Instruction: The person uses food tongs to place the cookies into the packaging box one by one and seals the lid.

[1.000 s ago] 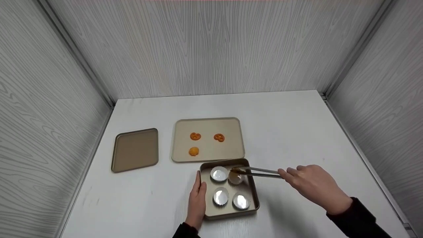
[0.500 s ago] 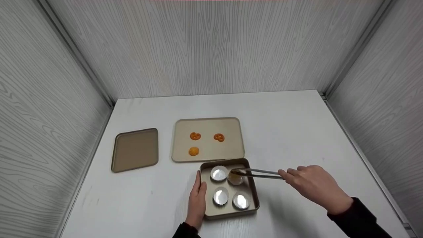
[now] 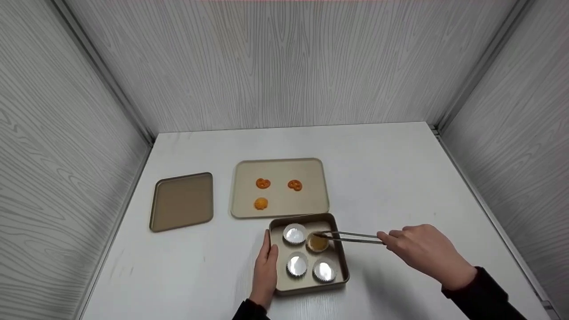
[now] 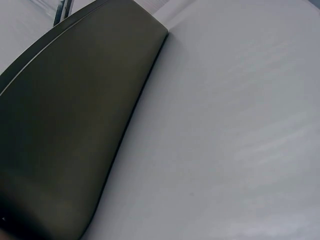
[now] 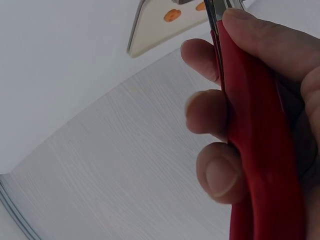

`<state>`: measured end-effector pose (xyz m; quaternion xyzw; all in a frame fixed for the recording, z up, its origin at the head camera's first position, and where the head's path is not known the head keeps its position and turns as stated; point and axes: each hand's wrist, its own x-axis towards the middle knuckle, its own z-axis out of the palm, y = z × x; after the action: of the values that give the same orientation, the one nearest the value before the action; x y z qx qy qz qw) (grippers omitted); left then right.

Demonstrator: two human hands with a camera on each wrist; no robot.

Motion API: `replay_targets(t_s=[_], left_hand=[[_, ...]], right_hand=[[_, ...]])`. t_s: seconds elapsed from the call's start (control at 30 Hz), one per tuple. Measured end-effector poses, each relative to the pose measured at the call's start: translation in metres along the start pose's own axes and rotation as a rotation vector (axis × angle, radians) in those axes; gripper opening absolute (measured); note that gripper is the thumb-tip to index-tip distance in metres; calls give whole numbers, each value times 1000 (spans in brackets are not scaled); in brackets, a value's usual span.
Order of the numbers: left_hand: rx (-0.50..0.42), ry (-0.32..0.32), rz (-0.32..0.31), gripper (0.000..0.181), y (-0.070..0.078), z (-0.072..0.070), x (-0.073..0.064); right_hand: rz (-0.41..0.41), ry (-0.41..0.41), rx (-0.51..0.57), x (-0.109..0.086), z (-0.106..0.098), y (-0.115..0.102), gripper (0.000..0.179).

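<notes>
My left hand (image 3: pixel 264 271) holds the left wall of a deep square baking pan (image 3: pixel 310 284), thumb at the rim and fingers along the outside. Several fluted silver foil cups (image 3: pixel 294 234) sit in the pan. In the back-right cup lies a golden-brown piece (image 3: pixel 318 244), its top partly covered by tong tips. My right hand (image 3: pixel 422 251) grips the tongs (image 3: pixel 355 237), which reach in over the pan's right wall. The right wrist view shows their red handle (image 5: pixel 255 120) with fingers curled round it. The pan's outer wall (image 4: pixel 75 110) fills the left wrist view's left side.
Behind the pan lies a beige tray (image 3: pixel 284 170) with two pretzel-shaped pieces (image 3: pixel 294 185) and a shell-shaped orange one (image 3: pixel 261 203). A brown square tray (image 3: pixel 182 202) lies to the left. Grey wood-grain panels (image 3: pixel 284 62) enclose the white table (image 3: pixel 382 169).
The tong tips have shifted slightly and spread a little over the back-right cup, and the golden-brown piece now shows inside it. My left hand and the pan have stayed put.
</notes>
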<state>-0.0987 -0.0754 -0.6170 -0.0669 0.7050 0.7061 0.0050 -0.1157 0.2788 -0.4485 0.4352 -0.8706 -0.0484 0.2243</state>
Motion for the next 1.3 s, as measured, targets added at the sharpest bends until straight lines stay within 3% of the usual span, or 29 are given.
replay_targets(t_s=[0.4,0.73,1.3], left_hand=[[10,15,-13,58,0,0,0],[28,38,0,56,1,1,0],[33,23,3,56,-3,1,1]], right_hand=[[41,22,-38,4,-3,6,38],[147,69,-46,11,9,18,42],[318,-47,120,34,44,35,34]])
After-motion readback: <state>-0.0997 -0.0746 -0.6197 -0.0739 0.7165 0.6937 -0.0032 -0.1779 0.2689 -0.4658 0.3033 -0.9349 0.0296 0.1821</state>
